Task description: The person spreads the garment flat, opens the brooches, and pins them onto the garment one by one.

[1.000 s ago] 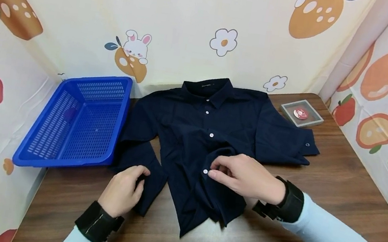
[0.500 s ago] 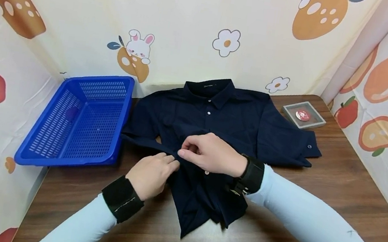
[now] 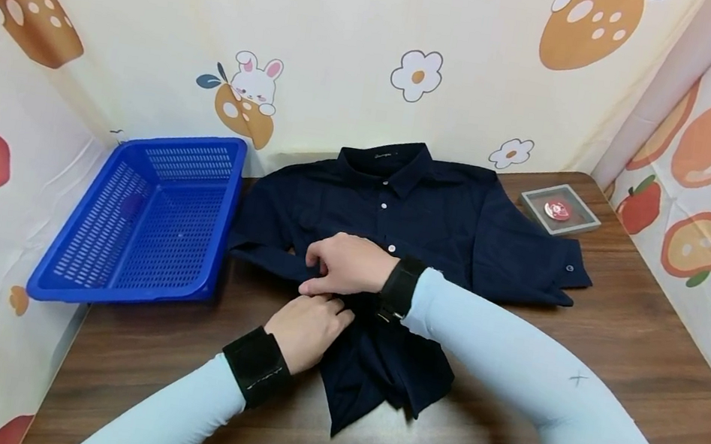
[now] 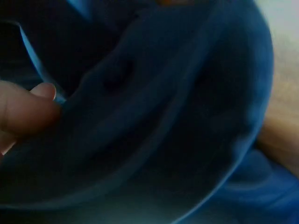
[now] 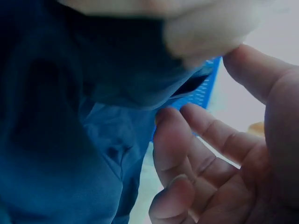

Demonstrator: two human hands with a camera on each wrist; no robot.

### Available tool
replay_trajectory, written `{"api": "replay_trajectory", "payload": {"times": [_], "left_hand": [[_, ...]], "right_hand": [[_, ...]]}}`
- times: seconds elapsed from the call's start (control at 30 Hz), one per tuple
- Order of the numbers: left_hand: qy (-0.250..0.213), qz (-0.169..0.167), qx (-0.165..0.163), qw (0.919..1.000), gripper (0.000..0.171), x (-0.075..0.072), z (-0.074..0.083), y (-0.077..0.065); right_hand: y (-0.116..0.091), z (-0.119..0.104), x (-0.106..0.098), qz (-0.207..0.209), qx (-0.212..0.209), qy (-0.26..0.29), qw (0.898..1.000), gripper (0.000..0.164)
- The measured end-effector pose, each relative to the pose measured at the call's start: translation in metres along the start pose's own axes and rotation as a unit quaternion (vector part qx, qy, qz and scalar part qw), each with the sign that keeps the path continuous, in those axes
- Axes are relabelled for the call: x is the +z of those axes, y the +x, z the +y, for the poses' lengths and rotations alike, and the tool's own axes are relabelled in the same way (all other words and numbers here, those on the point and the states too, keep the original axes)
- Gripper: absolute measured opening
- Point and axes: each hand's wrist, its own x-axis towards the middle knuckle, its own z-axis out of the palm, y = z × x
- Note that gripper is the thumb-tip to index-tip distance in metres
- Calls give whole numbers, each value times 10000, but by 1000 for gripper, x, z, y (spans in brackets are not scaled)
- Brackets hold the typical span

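Note:
A navy button-up shirt (image 3: 439,207) lies front up on the table, its collar toward the wall. Its left-side sleeve (image 3: 271,259) is drawn across the body, and my left hand (image 3: 306,330) pinches its end over the shirt's lower front. In the left wrist view the thumb (image 4: 28,112) presses on the dark cloth (image 4: 140,102). My right hand (image 3: 352,267) hovers just above the left one, over the sleeve. The right wrist view has its fingers (image 5: 173,140) loosely bent, with no cloth between them and the thumb.
Left of the shirt stands a blue plastic basket (image 3: 209,262), close against the sleeve. A small grey-framed case (image 3: 578,227) with a red and white round piece sits at the back right. Printed cloth walls (image 3: 340,38) border the wooden table (image 3: 631,397).
My left hand has taken hold of the sleeve end and carried it right, onto the shirt body. The right hand has moved left from the button strip to beside the left hand.

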Motion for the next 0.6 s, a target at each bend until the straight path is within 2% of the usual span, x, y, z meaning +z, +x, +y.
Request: {"api": "replay_trajectory", "payload": {"times": [0.1,0.23,0.37,0.47,0.6], "left_hand": [[-26,-88,45,9999,32,5,4,-2],[-159,-292,112,9994,54,11,9,-5],[-237,-436,117,9987,69,18,13,-9],[-209,-407,105,9989,70,20,16,-10],[-192,-399,105,9990,63,21,18,-9]], "right_hand": [[10,-1,7,-119,-88,-469,9988,35],[17,-4,15,-79,-185,-1021,9946,28],[20,-10,19,-178,-317,-1137,9928,42],[26,-13,23,-409,-544,-1318,9889,57],[36,-15,31,-488,-1068,-1917,9744,54]]}}
